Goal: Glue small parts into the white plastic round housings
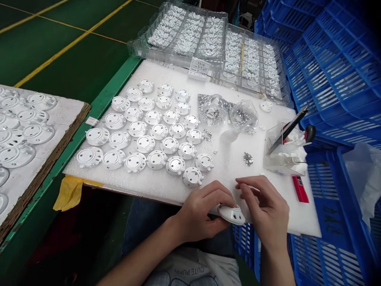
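Observation:
My left hand grips a white round plastic housing near the front edge of the foam-topped table, its side with small dark slots tilted toward me. Just right of it is my right hand, raised, with thumb and forefinger bent toward each other. Whatever may be between those fingertips is too small to make out. Several similar white housings lie in rows to the left, each with a round disc and dark dots on top. A small pile of metal bits sits on the foam beyond my right hand.
Clear bags of small metal parts lie mid-table beside a translucent bottle. At right stand a clear tool box and a red item. Plastic trays of white parts line the back; blue crates rise at right.

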A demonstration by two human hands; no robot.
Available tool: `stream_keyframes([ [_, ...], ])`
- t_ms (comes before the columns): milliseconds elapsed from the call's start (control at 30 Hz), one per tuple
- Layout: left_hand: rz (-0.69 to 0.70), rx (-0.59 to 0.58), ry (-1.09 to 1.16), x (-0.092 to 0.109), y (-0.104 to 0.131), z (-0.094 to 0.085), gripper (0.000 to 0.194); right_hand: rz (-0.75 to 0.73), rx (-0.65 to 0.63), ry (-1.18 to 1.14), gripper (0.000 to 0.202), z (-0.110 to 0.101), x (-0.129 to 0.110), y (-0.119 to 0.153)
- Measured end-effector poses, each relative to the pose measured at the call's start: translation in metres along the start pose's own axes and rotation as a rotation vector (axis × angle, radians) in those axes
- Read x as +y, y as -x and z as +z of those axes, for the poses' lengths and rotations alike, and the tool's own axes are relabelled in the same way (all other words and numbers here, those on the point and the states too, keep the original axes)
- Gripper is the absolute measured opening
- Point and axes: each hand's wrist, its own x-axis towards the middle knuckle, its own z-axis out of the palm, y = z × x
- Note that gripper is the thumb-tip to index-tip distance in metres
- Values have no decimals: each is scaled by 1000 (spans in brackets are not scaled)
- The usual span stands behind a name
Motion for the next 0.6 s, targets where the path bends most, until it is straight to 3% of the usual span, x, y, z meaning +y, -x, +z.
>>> stream_keyframes([
  [100,5,12,11,0,0,0,7,-7,-78,39,13,6,-5,-24],
  [300,7,32,50,-2,2,0,7,-171,-111,263,19,32,-13,-65],
  [433,18,33,75,-4,3,2,10,-229,-116,437,19,46,-11,-75],
  [600,2,1,79,-5,3,1,10,-173,-142,344,9,43,-15,-76],
])
